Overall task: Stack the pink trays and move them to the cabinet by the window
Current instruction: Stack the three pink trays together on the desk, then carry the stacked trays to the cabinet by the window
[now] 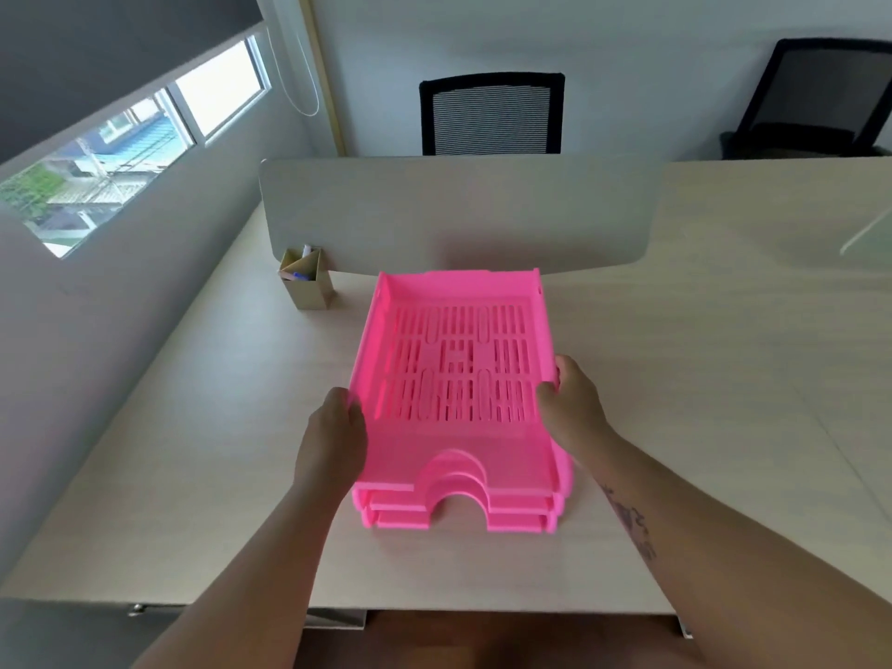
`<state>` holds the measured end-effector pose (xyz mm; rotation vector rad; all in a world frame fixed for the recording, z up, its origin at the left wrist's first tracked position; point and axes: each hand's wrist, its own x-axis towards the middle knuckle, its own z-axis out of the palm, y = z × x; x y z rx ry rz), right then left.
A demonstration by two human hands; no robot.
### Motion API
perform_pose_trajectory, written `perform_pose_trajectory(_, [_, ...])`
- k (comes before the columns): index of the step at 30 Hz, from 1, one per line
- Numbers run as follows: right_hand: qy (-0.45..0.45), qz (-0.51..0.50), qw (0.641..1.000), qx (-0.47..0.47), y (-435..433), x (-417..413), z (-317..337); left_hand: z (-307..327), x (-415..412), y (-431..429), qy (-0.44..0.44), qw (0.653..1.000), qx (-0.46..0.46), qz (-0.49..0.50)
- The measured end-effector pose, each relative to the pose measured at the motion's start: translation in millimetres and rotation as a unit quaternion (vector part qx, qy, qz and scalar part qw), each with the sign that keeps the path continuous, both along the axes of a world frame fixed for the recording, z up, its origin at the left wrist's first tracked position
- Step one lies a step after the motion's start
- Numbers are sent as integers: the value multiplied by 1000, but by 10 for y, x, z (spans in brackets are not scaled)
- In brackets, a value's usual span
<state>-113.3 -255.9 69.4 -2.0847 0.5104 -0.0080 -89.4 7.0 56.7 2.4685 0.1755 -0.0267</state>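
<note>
A stack of pink trays (pixel 458 379) lies in the middle of the pale wooden desk (pixel 675 379), three layers showing at the near edge, each with an arched cutout. The top tray has a slotted floor. My left hand (pixel 333 432) grips the stack's left rim, thumb over the edge. On the opposite side my right hand (pixel 572 403) holds the right rim, fingers curled over it. No cabinet is in view.
A grey divider panel (pixel 458 214) stands behind the trays. A small cardboard pen holder (pixel 306 282) sits at its left end. Two black mesh chairs (pixel 492 113) stand beyond the desk. A window (pixel 120 147) is on the left wall.
</note>
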Motion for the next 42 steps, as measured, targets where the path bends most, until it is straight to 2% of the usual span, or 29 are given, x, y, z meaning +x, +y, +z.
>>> perform_pose_trajectory(8, [28, 1, 1000, -13, -122, 117, -198, -98, 83, -105, 10, 1000, -14, -2])
perform_pose_trajectory(15, [29, 5, 999, -30, -124, 207, -239, -58, 132, -56, 39, 997, -61, -22])
perform_pose_trajectory(18, [37, 3, 999, 19, -112, 152, -177, -107, 40, 5, 55, 990, -124, -32])
perform_pose_trajectory(21, [29, -32, 995, 94, -56, -83, -135, -234, -153, 101, 86, 968, -236, -16])
perform_pose_trajectory(24, [16, -64, 986, 153, 30, -411, -245, -442, -284, 187, 118, 947, -299, -16])
perform_pose_trajectory(30, [69, -91, 967, 226, 123, -740, -682, -746, -332, 190, 202, 912, -356, -25])
perform_pose_trajectory(34, [87, -122, 945, 289, 184, -697, -872, -840, -305, 137, 223, 887, -404, -12])
perform_pose_trajectory(42, [76, -162, 934, 308, 279, -643, -796, -707, -276, 120, 196, 862, -465, 42])
